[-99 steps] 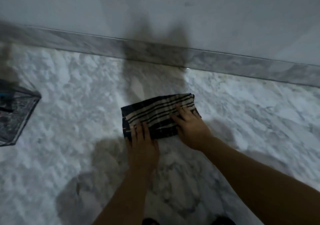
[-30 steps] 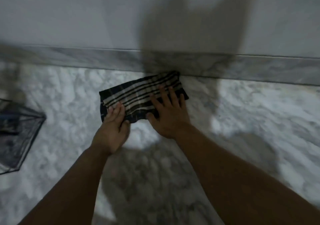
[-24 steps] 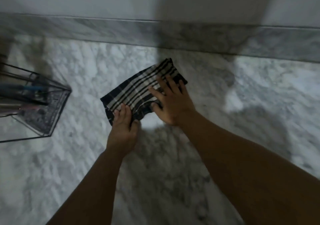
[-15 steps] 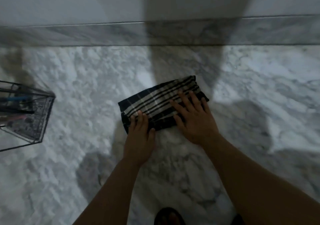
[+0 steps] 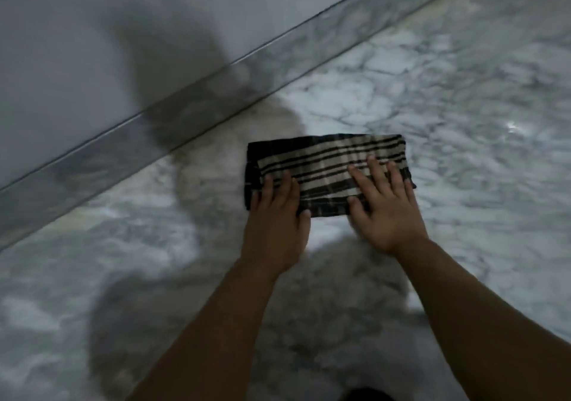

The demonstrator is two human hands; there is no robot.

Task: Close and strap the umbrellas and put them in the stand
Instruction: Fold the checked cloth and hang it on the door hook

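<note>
A folded dark cloth with pale stripes [image 5: 327, 166] lies flat on the marble floor. My left hand [image 5: 275, 224] presses palm-down on its near left corner, fingers spread. My right hand [image 5: 386, 212] lies flat on its right part, fingers apart. Neither hand grips the cloth. No umbrella and no stand are in view.
White-grey marble floor [image 5: 463, 107] stretches right and toward me. A marble skirting [image 5: 185, 107] runs diagonally from lower left to upper right under a pale wall [image 5: 92, 30]. My shadow falls on the wall and floor. A dark shape, maybe a foot [image 5: 364, 394], shows at the bottom edge.
Both hands have stayed flat on the cloth, which has shifted over the floor. The view has swung, and the black wire stand at the left has left the frame.
</note>
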